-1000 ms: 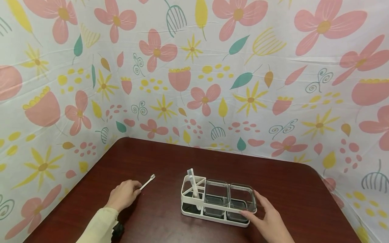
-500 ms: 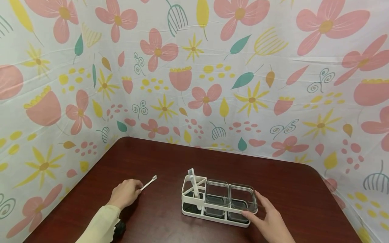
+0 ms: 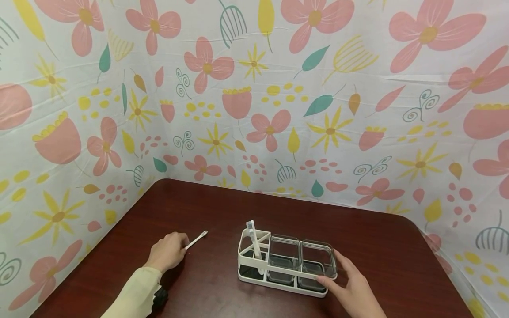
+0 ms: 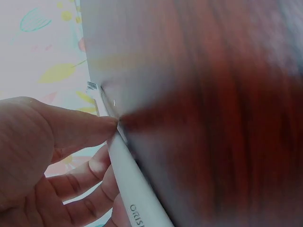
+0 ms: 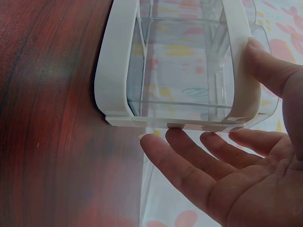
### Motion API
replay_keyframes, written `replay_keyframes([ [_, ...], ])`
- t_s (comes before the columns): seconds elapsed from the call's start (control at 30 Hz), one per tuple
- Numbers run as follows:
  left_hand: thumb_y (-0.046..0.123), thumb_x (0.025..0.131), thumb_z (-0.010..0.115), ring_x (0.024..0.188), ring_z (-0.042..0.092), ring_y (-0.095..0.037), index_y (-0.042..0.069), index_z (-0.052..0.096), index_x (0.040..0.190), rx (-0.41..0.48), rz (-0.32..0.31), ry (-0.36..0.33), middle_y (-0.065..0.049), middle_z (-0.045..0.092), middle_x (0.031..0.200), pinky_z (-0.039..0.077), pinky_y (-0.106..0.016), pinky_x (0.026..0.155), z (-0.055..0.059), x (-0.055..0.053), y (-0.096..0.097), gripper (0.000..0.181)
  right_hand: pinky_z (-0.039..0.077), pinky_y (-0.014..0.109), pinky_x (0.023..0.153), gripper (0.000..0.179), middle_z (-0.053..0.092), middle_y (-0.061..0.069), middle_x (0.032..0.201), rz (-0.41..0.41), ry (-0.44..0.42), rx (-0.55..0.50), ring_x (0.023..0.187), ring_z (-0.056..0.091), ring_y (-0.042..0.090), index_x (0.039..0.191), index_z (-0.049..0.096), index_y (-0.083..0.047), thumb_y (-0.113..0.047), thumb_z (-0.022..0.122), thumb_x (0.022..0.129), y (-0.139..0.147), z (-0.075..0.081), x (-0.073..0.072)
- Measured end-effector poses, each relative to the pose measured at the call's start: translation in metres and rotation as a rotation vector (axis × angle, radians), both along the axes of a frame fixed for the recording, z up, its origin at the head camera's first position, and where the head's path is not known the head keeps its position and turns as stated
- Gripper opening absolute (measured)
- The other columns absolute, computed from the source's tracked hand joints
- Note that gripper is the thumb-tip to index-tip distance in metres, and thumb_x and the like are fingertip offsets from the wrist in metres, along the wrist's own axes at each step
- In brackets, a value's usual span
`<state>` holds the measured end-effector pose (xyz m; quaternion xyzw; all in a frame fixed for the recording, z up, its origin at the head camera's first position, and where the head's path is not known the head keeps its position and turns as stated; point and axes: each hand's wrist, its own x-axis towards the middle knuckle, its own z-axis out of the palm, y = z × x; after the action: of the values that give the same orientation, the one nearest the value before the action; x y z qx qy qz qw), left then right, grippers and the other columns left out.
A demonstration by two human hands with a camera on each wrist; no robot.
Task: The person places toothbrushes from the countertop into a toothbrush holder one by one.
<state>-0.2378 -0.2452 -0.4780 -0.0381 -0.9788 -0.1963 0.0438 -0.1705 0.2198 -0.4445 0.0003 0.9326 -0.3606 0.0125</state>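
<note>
On the left of the head view, my left hand (image 3: 169, 251) pinches a white toothbrush (image 3: 197, 239) low over the table. Its head points away to the right. Dark letters show on the handle of that toothbrush (image 4: 135, 189) in the left wrist view, with the thumb pressed on it. My right hand (image 3: 351, 285) holds the right end of a white toothbrush holder (image 3: 254, 261), thumb on the front band, fingertips along the end. Two clear cups (image 3: 284, 252) sit in the holder. A second toothbrush (image 3: 255, 242) leans in its divided left section, bristles up.
The holder stands on a dark red-brown table (image 3: 222, 212) with rounded far corners. A flower-patterned cloth (image 3: 270, 168) hangs close behind the table and along its left side. A dark band (image 3: 160, 298) is at the left wrist, by the pale sleeve (image 3: 137, 291).
My left hand has shifted slightly right with the toothbrush, whose head has turned a little. The right hand and the holder have stayed in place.
</note>
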Motion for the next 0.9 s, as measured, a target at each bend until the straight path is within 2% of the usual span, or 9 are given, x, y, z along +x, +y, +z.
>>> replay_keyframes([
  [0.23,0.0,0.083,0.068,0.055,0.051,-0.014,0.012,0.067,0.093,0.005,-0.017,-0.013,0.004,0.057,0.07,0.042,-0.036,0.048,-0.001,-0.003,0.006,0.016,0.05,0.053,0.087,0.096,0.042,0.029,0.144,0.003,0.013,0.003,0.117,0.055,0.04,0.151,0.031,0.002,-0.049,0.076,0.084,0.0,0.0,0.001],
  [0.43,-0.004,0.084,0.066,0.066,0.057,-0.018,0.009,0.068,0.119,-0.036,-0.043,0.007,-0.006,0.065,0.093,0.044,-0.037,0.049,-0.001,-0.004,0.009,0.037,0.05,0.052,0.087,0.097,0.041,0.029,0.145,0.002,0.016,0.002,0.117,0.055,0.041,0.151,0.03,0.002,-0.05,0.075,0.084,0.0,0.0,0.002],
  [0.5,-0.005,0.083,0.064,0.067,0.057,-0.019,0.008,0.066,0.122,-0.047,-0.045,0.018,-0.009,0.064,0.097,0.044,-0.037,0.05,0.0,-0.004,0.01,0.041,0.049,0.053,0.089,0.097,0.042,0.029,0.145,0.002,0.017,0.005,0.118,0.055,0.041,0.151,0.031,0.002,-0.051,0.075,0.083,0.0,0.0,0.001],
  [0.63,-0.006,0.082,0.063,0.065,0.056,-0.018,0.007,0.066,0.119,-0.035,-0.045,0.048,-0.007,0.061,0.093,0.045,-0.037,0.051,0.005,-0.002,0.012,0.04,0.047,0.055,0.091,0.099,0.041,0.031,0.144,0.003,0.02,0.013,0.12,0.054,0.043,0.151,0.031,0.003,-0.052,0.075,0.083,0.0,0.0,0.001],
  [0.9,-0.001,0.086,0.065,0.064,0.049,-0.013,0.013,0.063,0.117,0.098,-0.049,0.062,0.003,0.053,0.085,0.041,-0.034,0.051,0.021,-0.001,0.021,0.034,0.047,0.056,0.092,0.1,0.039,0.032,0.146,0.004,0.013,0.009,0.122,0.051,0.045,0.152,0.03,0.003,-0.055,0.074,0.083,0.0,0.0,0.001],
])
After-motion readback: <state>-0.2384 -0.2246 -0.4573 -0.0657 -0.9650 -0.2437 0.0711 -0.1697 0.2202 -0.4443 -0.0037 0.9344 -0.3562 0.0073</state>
